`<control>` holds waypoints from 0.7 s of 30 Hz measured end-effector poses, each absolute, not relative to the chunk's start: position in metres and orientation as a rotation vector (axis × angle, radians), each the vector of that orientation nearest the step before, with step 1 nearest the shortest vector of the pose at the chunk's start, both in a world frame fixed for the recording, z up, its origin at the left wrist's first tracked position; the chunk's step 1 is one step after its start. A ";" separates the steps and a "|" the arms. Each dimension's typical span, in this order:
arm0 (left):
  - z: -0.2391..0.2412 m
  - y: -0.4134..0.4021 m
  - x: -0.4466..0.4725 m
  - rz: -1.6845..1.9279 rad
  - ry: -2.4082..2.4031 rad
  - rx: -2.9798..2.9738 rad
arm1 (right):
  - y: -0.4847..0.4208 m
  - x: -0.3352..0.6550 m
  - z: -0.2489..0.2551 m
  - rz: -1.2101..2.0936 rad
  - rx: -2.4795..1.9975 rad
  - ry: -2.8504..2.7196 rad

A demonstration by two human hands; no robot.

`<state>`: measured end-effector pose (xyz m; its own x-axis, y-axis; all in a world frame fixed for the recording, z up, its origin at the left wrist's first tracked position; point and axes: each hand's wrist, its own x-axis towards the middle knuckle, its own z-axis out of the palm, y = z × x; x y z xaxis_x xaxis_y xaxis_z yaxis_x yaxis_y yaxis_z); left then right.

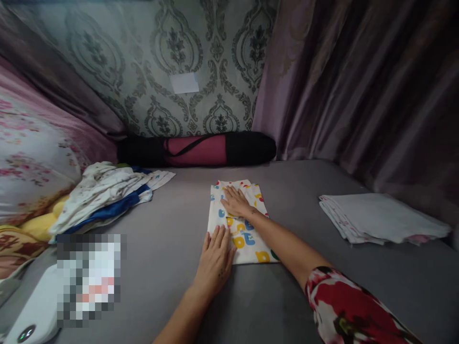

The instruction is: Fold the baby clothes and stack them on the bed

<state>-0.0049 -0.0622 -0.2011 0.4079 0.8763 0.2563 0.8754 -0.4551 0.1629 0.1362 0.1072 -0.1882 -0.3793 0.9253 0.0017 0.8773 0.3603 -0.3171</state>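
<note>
A folded white cloth (251, 239) printed with yellow, blue and red shapes lies on the grey surface (172, 224) in front of me. My left hand (215, 260) rests flat on its near left corner, fingers stretched out. My right hand (236, 201) lies flat on the cloth's upper middle, fingers spread, holding nothing. A red and white flowered sleeve (351, 310) covers my right upper arm.
A loose heap of white and blue clothes (107, 196) lies at the left. A folded stack of white cloth (380, 219) sits at the right. A black and maroon rolled bag (197, 149) lies against the patterned wall. Curtains hang right; flowered bedding is at the far left.
</note>
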 end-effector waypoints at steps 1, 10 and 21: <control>-0.201 -0.063 -0.005 0.492 1.630 2.629 | 0.110 0.139 -0.185 0.438 -1.629 -2.438; -0.201 -0.064 -0.005 0.521 1.627 2.573 | 0.137 0.173 -0.194 0.162 -2.007 -2.077; -0.198 -0.062 -0.005 0.491 1.663 2.526 | 0.144 0.133 -0.180 0.116 -1.707 -2.291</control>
